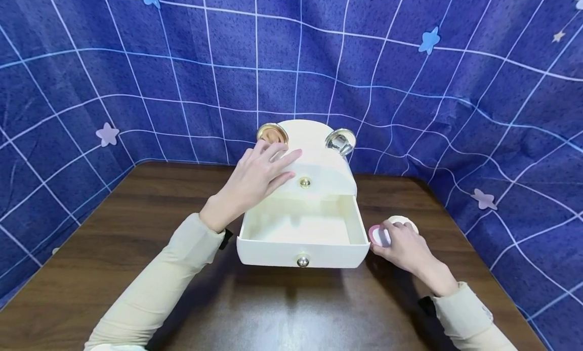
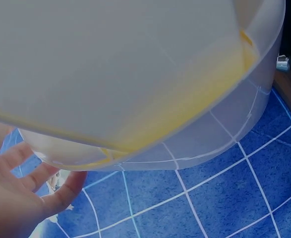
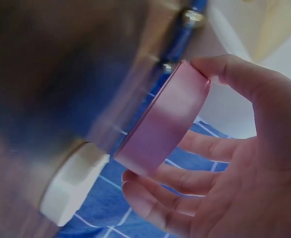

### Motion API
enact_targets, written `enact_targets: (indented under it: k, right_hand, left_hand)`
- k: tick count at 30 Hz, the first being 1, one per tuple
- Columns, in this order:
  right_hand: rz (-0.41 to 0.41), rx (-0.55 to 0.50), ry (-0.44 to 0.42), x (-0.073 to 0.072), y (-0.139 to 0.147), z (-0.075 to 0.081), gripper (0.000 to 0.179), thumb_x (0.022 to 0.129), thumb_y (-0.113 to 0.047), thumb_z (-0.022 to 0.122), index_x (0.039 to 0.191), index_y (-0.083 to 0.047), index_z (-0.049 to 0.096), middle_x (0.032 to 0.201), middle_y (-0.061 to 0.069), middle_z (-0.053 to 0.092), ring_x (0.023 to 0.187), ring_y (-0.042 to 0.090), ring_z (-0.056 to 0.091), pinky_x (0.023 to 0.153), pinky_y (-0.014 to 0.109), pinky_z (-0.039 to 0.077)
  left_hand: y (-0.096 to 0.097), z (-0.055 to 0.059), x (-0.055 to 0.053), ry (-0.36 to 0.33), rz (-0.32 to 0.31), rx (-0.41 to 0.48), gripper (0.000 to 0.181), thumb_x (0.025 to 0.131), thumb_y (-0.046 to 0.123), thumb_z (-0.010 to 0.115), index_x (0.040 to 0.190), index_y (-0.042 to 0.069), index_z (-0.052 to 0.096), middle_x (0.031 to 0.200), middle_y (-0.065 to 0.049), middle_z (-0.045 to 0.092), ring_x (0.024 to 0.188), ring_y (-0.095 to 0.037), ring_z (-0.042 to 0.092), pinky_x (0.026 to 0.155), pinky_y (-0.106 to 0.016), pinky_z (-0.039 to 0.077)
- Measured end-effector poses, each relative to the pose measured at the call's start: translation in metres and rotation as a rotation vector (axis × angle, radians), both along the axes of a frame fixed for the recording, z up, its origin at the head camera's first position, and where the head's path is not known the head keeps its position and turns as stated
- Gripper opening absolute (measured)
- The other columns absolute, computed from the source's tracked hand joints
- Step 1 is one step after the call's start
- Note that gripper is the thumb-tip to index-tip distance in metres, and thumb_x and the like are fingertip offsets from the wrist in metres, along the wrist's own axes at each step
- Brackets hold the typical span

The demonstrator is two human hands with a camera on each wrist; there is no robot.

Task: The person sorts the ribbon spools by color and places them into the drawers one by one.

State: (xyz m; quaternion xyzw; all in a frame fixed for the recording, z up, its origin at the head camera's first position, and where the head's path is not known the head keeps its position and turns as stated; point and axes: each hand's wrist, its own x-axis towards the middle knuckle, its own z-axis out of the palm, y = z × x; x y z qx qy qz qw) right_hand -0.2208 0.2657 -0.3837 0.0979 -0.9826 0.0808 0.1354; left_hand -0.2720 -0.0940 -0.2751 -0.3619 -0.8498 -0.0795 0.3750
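A white two-drawer box (image 1: pixel 314 164) stands on the table, its lower drawer (image 1: pixel 302 255) pulled out. My left hand (image 1: pixel 255 176), fingers spread and lightly bent, is at the box's upper left, overlapping it beside the gold-coloured round ear (image 1: pixel 272 133). In the left wrist view, those fingers (image 2: pixel 61 193) show past the white body's edge. Right of the drawer, my right hand (image 1: pixel 403 245) pinches a flat round pink case (image 3: pixel 162 119) between thumb and fingers. Beyond it lies a white round piece with a scalloped edge (image 3: pixel 73 186), partly hidden by the hand in the head view.
A silver-coloured round ear (image 1: pixel 341 141) tops the box's right side. Round metal knobs are on the upper drawer front (image 1: pixel 305 182) and on the lower one. Behind the brown wooden table (image 1: pixel 182 189) hangs a blue gridded cloth (image 1: pixel 227 62) with stars.
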Motion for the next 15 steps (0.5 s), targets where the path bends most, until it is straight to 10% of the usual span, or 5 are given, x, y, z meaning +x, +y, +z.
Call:
enact_targets:
  k: [15]
  right_hand:
    - [0.059, -0.045, 0.014, 0.007, -0.014, 0.047, 0.045, 0.075, -0.042, 0.072, 0.108, -0.012, 0.064, 0.099, 0.011, 0.066, 0.092, 0.031, 0.055, 0.054, 0.037, 0.042]
  left_hand:
    - [0.000, 0.000, -0.001, -0.006, -0.006, 0.010, 0.042, 0.096, 0.036, 0.058, 0.136, 0.025, 0.055, 0.125, -0.007, 0.059, 0.103, -0.031, 0.051, 0.065, -0.039, 0.043]
